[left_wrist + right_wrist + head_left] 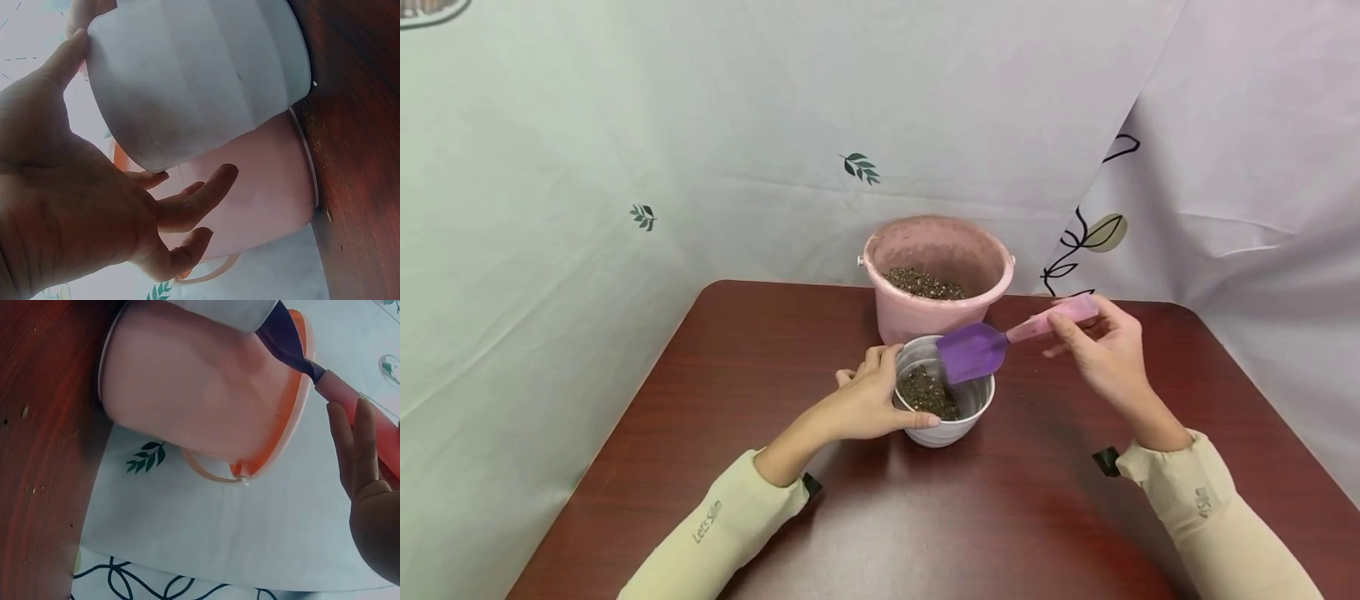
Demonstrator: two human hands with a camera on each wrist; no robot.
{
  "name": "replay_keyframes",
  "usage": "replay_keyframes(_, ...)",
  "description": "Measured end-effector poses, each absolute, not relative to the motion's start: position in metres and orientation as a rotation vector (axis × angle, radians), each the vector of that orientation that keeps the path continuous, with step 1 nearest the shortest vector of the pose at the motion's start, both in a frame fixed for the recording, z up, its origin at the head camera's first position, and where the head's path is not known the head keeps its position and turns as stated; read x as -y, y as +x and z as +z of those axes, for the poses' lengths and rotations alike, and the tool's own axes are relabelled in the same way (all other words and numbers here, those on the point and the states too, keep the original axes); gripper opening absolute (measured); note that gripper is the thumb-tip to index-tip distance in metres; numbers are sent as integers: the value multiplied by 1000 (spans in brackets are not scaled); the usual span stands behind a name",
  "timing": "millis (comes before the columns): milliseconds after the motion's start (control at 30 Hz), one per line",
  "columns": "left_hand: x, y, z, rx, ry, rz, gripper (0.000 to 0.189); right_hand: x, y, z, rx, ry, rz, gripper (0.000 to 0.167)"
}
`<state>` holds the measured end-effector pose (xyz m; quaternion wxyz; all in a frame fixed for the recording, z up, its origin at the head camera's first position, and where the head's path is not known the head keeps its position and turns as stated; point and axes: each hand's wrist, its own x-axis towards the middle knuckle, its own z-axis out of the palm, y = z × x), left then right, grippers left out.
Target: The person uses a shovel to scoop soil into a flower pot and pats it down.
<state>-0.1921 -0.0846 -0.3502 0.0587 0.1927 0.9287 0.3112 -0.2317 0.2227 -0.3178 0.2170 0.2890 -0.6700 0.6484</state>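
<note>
A white plant pot (pixel 946 433) with dark potting soil (pixel 928 393) in it stands on the table. My left hand (pixel 868 404) holds its rim from the left, thumb on the near side and fingers toward the far side; in the left wrist view the other fingers (pixel 200 200) stand off the pot wall. My right hand (pixel 1108 350) grips the pink handle (pixel 1052 319) of a hand trowel. The trowel's purple blade (pixel 973 354) tilts down over the pot's mouth, and its tip is inside the rim. No soil shows on the blade's visible face.
Right behind the pot stands a pink bucket (pixel 917 315), partly filled with soil (pixel 925 283). The reddish-brown table (pixel 760 350) has small crumbs on it near the pot and bucket. White cloth (pixel 737 125) with leaf prints hangs behind the table and along its sides.
</note>
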Motion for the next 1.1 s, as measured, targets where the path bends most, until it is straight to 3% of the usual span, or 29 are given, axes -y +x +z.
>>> replay_keyframes(233, 85, -192, -352, -2803, 596, 919, 107, -221, -229, -322, 1901, 915, 1762, 24)
replay_keyframes(467, 86, -192, -351, -2857, 596, 841, 107, -220, -230, -320, 1876, 1062, 1794, 29)
replay_keyframes(933, 85, -192, -349, -2858, 581, 824, 108, -218, -232, -323, 1896, 1044, 1897, 26)
replay_keyframes(1100, 89, -191, -348, -2815, 545, 889, 117, -218, -235, -316, 1876, 1016, 2004, 20)
